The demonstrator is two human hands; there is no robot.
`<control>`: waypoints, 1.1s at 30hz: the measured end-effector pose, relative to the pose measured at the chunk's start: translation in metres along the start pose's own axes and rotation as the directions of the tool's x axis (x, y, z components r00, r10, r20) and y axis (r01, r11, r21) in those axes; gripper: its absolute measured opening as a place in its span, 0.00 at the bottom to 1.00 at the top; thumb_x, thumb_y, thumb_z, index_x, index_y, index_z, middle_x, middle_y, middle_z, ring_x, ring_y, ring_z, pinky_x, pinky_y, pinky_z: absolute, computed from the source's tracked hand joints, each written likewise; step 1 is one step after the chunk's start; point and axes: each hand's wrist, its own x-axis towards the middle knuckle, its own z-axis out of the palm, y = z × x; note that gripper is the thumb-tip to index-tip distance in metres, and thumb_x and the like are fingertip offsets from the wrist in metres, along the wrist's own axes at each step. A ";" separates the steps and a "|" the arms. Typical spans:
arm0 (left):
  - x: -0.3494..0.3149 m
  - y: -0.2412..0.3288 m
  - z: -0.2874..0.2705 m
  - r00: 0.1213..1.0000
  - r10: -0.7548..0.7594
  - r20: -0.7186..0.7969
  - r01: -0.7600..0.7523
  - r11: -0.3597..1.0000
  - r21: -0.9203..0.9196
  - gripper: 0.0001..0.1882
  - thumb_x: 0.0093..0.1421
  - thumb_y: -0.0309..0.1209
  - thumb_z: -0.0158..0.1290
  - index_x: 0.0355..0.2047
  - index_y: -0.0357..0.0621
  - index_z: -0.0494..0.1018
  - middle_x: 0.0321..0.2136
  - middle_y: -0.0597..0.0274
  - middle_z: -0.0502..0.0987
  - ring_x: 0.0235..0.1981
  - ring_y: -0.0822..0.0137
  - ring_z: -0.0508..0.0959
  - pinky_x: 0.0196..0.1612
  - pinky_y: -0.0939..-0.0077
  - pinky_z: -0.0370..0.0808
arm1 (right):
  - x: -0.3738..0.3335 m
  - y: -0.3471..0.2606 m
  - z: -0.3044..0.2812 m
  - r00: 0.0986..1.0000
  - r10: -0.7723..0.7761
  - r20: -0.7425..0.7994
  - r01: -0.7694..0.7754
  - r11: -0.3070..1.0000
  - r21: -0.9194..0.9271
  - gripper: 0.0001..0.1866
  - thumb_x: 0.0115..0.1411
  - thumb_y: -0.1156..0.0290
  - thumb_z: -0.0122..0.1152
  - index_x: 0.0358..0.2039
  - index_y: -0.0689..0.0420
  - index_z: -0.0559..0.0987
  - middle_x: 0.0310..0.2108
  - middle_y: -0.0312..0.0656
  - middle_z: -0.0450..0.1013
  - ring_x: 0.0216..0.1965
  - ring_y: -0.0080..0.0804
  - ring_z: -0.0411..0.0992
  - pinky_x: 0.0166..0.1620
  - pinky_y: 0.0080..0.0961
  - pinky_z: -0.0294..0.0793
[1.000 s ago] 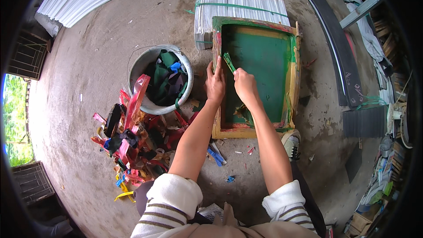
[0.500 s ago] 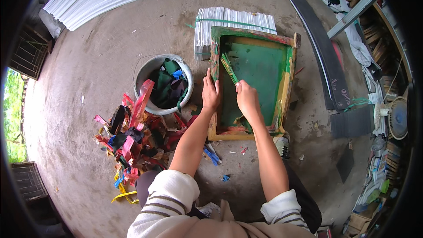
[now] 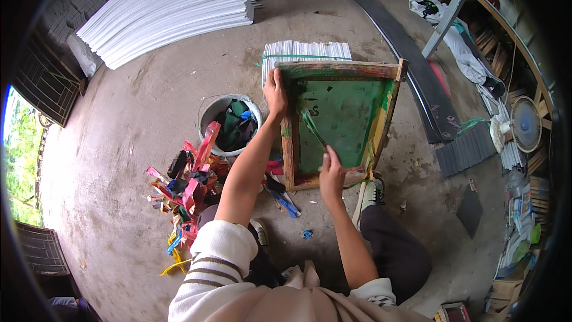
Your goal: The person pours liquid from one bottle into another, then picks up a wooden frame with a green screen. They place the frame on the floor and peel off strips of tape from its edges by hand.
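A paint-stained wooden screen-printing frame [image 3: 288, 155] with green mesh stands tilted up before me. Near its upper left corner, my left hand [image 3: 275, 92] grips the side rail. In my right hand [image 3: 332, 176] is a narrow, green-smeared scraper [image 3: 314, 128], its far end against or just over the mesh's left part; contact cannot be told. Wet-looking green ink coats the mesh, and a dark printed mark shows near the scraper's tip. The frame's lower edge is close to my shoe [image 3: 374, 192].
Left of the frame stand a bucket [image 3: 204, 120] of dark scraps and a heap of coloured strips [image 3: 190, 194]. Behind it lies a strapped white stack [image 3: 307, 49]. White sheets [image 3: 173, 12] are piled far left; a black board [image 3: 411, 77] and a fan [image 3: 524, 122] are right.
The frame has been tipped up more steeply. My left hand has moved up its left rail to the upper corner. My right hand and the scraper have shifted lower in view.
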 end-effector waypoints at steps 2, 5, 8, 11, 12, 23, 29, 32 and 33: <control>-0.005 0.000 -0.013 1.000 0.005 0.009 -0.006 0.999 0.035 0.21 0.67 0.44 0.38 0.33 0.36 0.68 0.19 0.48 0.66 0.20 0.57 0.64 0.27 0.63 0.63 | -0.002 -0.001 -0.010 0.982 -0.105 -0.154 0.103 0.994 -0.026 0.17 0.65 0.73 0.44 0.54 0.60 0.68 0.52 0.53 0.64 0.56 0.49 0.62 0.51 0.41 0.67; -0.016 0.016 -0.035 0.999 0.039 0.021 -0.041 0.997 0.066 0.20 0.67 0.43 0.38 0.35 0.37 0.69 0.17 0.52 0.64 0.20 0.63 0.63 0.27 0.66 0.63 | 0.011 -0.026 -0.032 0.895 -0.222 -0.388 0.196 0.975 -0.106 0.18 0.64 0.74 0.46 0.55 0.59 0.67 0.53 0.49 0.62 0.57 0.45 0.59 0.53 0.41 0.65; -0.021 0.035 -0.037 0.993 0.110 0.046 -0.112 0.993 0.037 0.19 0.67 0.42 0.38 0.35 0.36 0.68 0.17 0.55 0.62 0.20 0.65 0.63 0.26 0.67 0.62 | 0.041 -0.026 -0.025 0.981 -0.015 -0.191 0.069 0.957 0.281 0.15 0.66 0.67 0.45 0.48 0.61 0.72 0.45 0.48 0.71 0.48 0.43 0.68 0.51 0.35 0.67; -0.032 0.059 -0.032 0.985 0.172 0.030 -0.172 0.985 0.001 0.18 0.66 0.40 0.39 0.36 0.36 0.68 0.18 0.56 0.65 0.22 0.66 0.65 0.28 0.69 0.63 | 0.066 -0.017 0.015 0.944 0.223 0.245 -0.257 0.959 0.119 0.23 0.64 0.52 0.46 0.43 0.61 0.74 0.42 0.50 0.74 0.45 0.43 0.71 0.48 0.32 0.68; -0.031 0.062 -0.037 0.978 0.206 0.026 -0.207 0.978 0.003 0.17 0.66 0.39 0.40 0.37 0.36 0.68 0.18 0.55 0.67 0.23 0.66 0.66 0.29 0.70 0.64 | 0.074 -0.020 0.029 0.877 0.260 0.404 -0.304 0.952 0.047 0.24 0.63 0.51 0.47 0.41 0.61 0.74 0.41 0.51 0.74 0.44 0.44 0.72 0.47 0.33 0.68; -0.012 0.091 -0.018 0.993 0.121 0.013 -0.122 0.987 0.105 0.11 0.58 0.29 0.44 0.28 0.36 0.73 0.21 0.49 0.76 0.22 0.57 0.75 0.30 0.66 0.69 | 0.088 -0.060 0.060 0.944 -0.038 0.328 0.089 0.986 -0.141 0.17 0.61 0.62 0.42 0.30 0.63 0.74 0.31 0.61 0.73 0.38 0.61 0.71 0.39 0.49 0.71; 0.012 0.066 -0.011 0.978 0.190 -0.084 -0.162 0.951 0.265 0.12 0.57 0.31 0.43 0.26 0.38 0.74 0.21 0.44 0.76 0.23 0.47 0.77 0.30 0.57 0.70 | 0.088 -0.097 0.019 0.967 -0.059 0.248 0.087 0.991 -0.104 0.13 0.62 0.65 0.45 0.34 0.62 0.74 0.29 0.60 0.74 0.33 0.59 0.73 0.36 0.47 0.72; 0.007 0.068 -0.004 0.984 0.154 -0.086 -0.135 0.971 0.198 0.12 0.57 0.31 0.44 0.26 0.38 0.74 0.21 0.45 0.76 0.23 0.48 0.77 0.30 0.58 0.71 | 0.080 -0.093 0.001 0.969 -0.118 0.219 0.145 0.983 -0.113 0.11 0.63 0.67 0.46 0.34 0.62 0.73 0.28 0.59 0.74 0.33 0.58 0.74 0.35 0.47 0.73; 0.001 0.071 0.004 0.983 0.163 -0.079 -0.146 0.971 0.188 0.11 0.57 0.31 0.44 0.26 0.38 0.74 0.21 0.45 0.76 0.23 0.48 0.77 0.30 0.60 0.71 | 0.078 -0.092 0.001 0.972 -0.120 0.203 0.145 0.983 -0.114 0.11 0.63 0.68 0.46 0.35 0.63 0.73 0.27 0.59 0.74 0.33 0.58 0.74 0.35 0.46 0.74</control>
